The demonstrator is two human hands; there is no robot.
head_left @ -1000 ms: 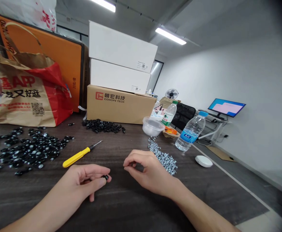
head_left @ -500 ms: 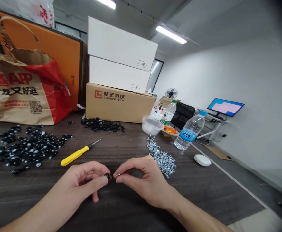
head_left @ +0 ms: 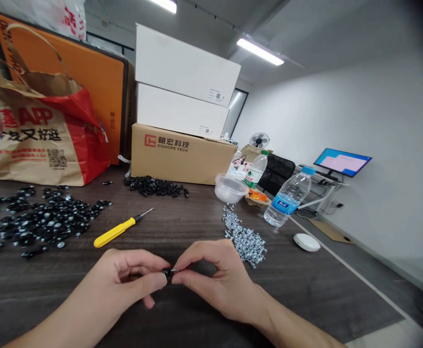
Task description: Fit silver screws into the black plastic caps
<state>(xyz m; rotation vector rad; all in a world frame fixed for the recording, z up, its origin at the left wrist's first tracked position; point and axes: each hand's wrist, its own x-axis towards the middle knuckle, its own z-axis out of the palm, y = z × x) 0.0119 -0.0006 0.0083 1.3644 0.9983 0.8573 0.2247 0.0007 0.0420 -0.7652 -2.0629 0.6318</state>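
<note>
Between thumb and fingertips, my left hand point(head_left: 133, 278) pinches a small black plastic part point(head_left: 167, 274), mostly covered by the fingers. My right hand point(head_left: 215, 278) is closed in a pinch on a small silvery screw point(head_left: 175, 270), which meets the black part's right side. How deep the screw sits is hidden. Behind my left hand lies a yellow-handled screwdriver point(head_left: 115, 232), its tip pointing away to the right. A pile of silvery screws point(head_left: 247, 244) lies just beyond my right hand.
Black parts with screws in them point(head_left: 48, 220) are heaped at the left. More black parts point(head_left: 155, 186) lie before a cardboard box point(head_left: 182, 157). A plastic tub point(head_left: 230, 189), a water bottle point(head_left: 287, 200) and a white round-cornered object point(head_left: 306, 242) stand to the right.
My hands have come together and slightly lower. The screw in my right hand, apart from the black part before, now touches it. The whole view has shifted a little.
</note>
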